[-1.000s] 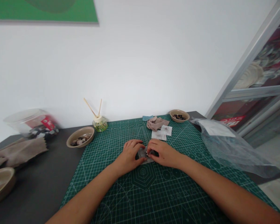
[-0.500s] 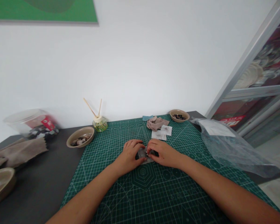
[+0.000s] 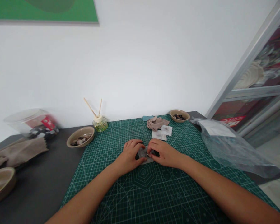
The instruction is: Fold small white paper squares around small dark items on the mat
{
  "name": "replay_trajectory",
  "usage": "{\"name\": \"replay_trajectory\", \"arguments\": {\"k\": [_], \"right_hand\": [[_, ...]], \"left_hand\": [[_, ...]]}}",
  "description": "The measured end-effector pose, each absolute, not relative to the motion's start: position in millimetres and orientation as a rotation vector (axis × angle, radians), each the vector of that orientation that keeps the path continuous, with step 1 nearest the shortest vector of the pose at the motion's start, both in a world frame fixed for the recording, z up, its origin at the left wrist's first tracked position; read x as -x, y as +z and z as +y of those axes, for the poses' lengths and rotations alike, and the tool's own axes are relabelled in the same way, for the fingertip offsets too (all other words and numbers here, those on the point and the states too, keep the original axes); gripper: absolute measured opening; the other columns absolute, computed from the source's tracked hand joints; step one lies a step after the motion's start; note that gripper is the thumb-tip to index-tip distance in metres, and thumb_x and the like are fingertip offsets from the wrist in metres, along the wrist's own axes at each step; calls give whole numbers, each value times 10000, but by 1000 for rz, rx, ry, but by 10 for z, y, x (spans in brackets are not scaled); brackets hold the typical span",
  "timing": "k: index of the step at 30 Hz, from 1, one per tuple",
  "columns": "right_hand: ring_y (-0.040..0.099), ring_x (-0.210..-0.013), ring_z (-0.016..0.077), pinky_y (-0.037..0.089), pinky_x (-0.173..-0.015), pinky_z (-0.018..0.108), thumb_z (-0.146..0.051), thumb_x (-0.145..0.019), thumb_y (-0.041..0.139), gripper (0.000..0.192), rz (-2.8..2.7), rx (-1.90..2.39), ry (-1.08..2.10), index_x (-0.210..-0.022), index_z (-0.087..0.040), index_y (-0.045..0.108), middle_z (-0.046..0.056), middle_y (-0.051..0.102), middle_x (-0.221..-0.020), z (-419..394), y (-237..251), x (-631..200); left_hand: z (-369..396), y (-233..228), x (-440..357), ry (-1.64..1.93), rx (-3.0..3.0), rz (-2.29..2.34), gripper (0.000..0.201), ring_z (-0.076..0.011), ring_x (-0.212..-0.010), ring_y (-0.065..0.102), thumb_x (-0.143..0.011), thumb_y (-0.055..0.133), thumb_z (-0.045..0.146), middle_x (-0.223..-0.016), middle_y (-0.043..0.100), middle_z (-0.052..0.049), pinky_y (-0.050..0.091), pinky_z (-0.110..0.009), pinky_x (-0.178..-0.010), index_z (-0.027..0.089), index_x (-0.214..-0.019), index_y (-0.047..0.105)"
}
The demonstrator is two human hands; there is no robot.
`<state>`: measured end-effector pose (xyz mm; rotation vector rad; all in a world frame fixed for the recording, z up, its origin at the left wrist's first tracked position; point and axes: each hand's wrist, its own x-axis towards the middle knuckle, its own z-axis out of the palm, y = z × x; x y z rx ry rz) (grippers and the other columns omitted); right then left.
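A small flat grey piece (image 3: 142, 153), maybe cloth or a thin pouch, lies on the green cutting mat (image 3: 121, 199). The thumb and fingers of my left hand (image 3: 131, 154) curve around its left side and hold it down. Over its right part, my right hand (image 3: 162, 153) is closed in a pinch. Something small and dark shows at those fingertips, too small to name. Just beyond my hands lie two white paper squares (image 3: 159, 135) with faint marks, beside a crumpled beige cloth (image 3: 156, 123).
Beige bowls of small pieces stand at left (image 3: 72, 137) and back right (image 3: 185, 116). A reed diffuser (image 3: 100, 124) stands near the wall. Clear plastic bag (image 3: 228, 152) lies at right. Far left are a clear tub (image 3: 25, 123), brown cloth (image 3: 25, 151) and another bowl (image 3: 10, 183).
My right fingertips have shifted very slightly over the grey piece. My left hand stays in place.
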<state>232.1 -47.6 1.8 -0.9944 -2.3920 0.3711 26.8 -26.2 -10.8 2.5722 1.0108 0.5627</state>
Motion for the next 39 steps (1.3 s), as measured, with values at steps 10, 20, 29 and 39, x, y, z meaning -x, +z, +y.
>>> {"name": "replay_trajectory", "arguments": {"k": [10,20,29,39], "right_hand": [[532,-837,184,443,-746,306,-66,-773,599,126,-2405,968,380,-846,-166,576,48,574,-874,-477,15,-2320],[529,-844,181,445,-747,298,-68,-780,599,111,-2406,933,377,-837,-162,582,54,580,-881,-481,13,-2304],[528,-832,179,444,-744,297,-64,-762,605,130,-2389,972,382,-837,-166,576,47,572,-872,-496,23,-2314],[530,-825,179,438,-735,294,-63,-768,596,118,-2407,949,379,-832,-161,582,48,575,-864,-483,14,-2317]], "left_hand": [[-266,-97,-272,548,-2570,1015,320,-275,-1204,427,-767,674,224,-1249,520,-72,307,-466,-1026,217,-1067,564],[-263,-102,-273,544,-2568,1015,322,-271,-1205,422,-768,684,220,-1255,516,-75,301,-468,-1026,217,-1065,562],[-254,-125,-264,563,-2576,1011,329,-272,-1198,430,-763,689,228,-1251,520,-69,308,-463,-1020,216,-1066,561],[-263,-118,-267,555,-2575,1011,324,-271,-1201,428,-767,683,225,-1253,519,-72,303,-466,-1027,215,-1068,564]]}}
